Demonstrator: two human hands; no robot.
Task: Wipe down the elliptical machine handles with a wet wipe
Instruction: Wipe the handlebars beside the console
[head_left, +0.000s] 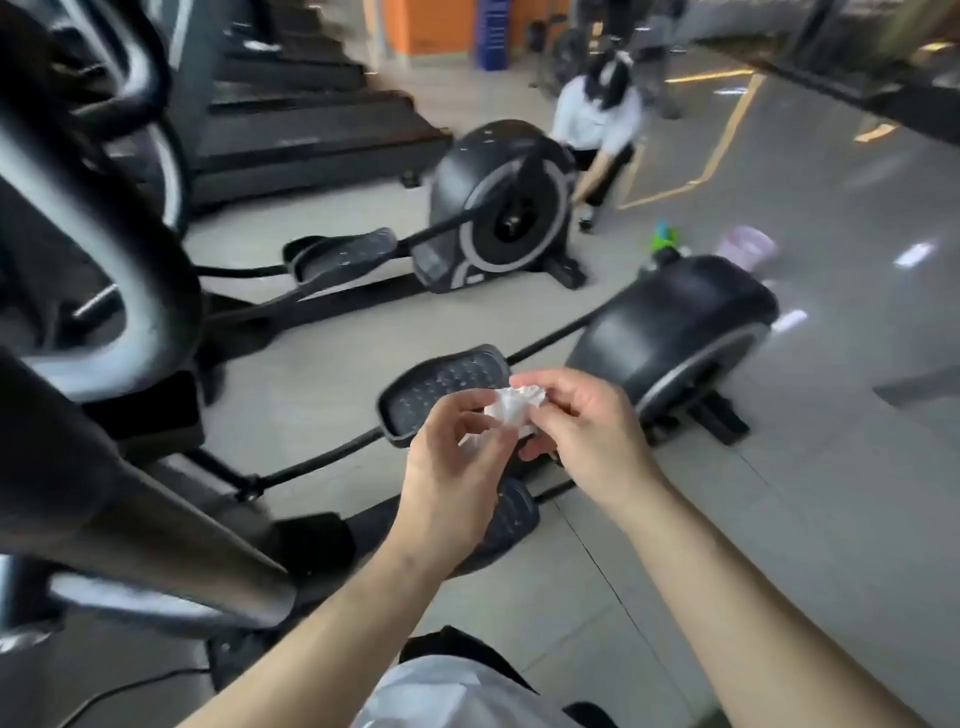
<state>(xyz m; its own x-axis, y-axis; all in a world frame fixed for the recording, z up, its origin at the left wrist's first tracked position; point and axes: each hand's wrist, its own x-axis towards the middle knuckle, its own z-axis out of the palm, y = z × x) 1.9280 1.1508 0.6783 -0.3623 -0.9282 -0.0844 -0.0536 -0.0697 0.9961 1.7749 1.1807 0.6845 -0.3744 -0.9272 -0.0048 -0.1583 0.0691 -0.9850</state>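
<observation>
The left hand (457, 457) and the right hand (582, 431) are pinching a crumpled white wipe (511, 408) above the studded black pedal (441, 384), the left gripping its lower edge and the right its top, well apart from the handles (156, 519) standing at the far left. The wipe is looking thin, soft and balled up, so tugging it open too hard is risking a tear, and a loose pinch is risking a drop onto the smooth grey floor (779, 467). The handles are showing, blurred, as smooth rounded tubes, dark with a silvery sheen, so a bunched wipe is likely missing much of that curve
</observation>
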